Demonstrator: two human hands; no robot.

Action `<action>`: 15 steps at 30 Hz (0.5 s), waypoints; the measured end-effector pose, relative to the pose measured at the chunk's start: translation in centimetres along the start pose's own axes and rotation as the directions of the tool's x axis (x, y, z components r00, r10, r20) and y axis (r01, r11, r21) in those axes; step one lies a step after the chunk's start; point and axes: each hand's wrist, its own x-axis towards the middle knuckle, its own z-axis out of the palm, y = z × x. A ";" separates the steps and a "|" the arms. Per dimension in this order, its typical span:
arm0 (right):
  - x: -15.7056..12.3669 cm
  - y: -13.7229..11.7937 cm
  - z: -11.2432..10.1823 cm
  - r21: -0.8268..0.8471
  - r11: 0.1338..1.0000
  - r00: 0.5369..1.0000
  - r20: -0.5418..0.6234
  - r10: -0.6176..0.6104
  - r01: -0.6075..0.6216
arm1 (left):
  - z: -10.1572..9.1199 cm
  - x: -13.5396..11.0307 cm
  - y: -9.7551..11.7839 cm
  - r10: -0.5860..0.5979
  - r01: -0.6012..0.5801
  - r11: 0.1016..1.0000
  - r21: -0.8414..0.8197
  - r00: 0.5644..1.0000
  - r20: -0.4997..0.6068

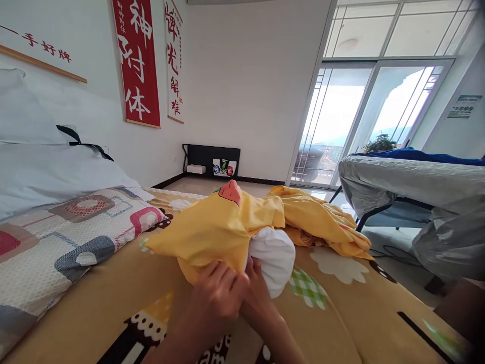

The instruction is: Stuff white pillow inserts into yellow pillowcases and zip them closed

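A yellow pillowcase (215,227) with a pink printed patch lies bunched on the bed in front of me, partly covering a white pillow (275,255). The pillow bulges out from the case's opening on the right. My left hand (222,288) is closed, its fingers gripping the near edge of the yellow cloth. Close beside it, almost touching, my right hand (257,288) has its fingers tucked in where the white pillow meets the yellow cloth. They look closed on the pillow, but the fingertips are partly hidden.
More yellow fabric (314,217) lies crumpled beyond the pillow. A patterned pillow (91,232) and white pillows (56,167) lie at left on the brown patterned bedding (337,303). At right stands a plastic-covered table (413,177). A black low rack (197,154) stands against the wall.
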 end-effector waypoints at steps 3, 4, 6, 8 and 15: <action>0.5 -0.2 -1.7 0.130 0.987 0.995 0.021 -0.100 0.096 | -0.8 0.6 -2.0 -0.082 0.082 0.995 0.056 0.997 -0.007; 0.8 -0.4 -2.5 0.175 0.978 0.991 0.050 -0.124 0.113 | -1.0 0.7 -2.6 -0.088 0.087 0.995 0.056 0.996 0.007; 1.5 -0.9 -4.5 0.255 0.960 0.975 0.156 -0.160 0.117 | -1.1 0.6 -3.5 -0.117 0.115 0.992 0.061 0.992 0.037; 2.2 -1.0 -7.1 0.321 0.940 0.942 0.264 -0.208 0.118 | -0.7 0.1 -4.6 -0.230 0.226 0.969 0.102 0.973 0.033; -0.1 2.7 -12.7 0.156 0.988 0.987 0.161 -0.015 -0.011 | 0.0 -1.4 -8.0 -0.651 0.631 0.756 0.175 0.752 0.100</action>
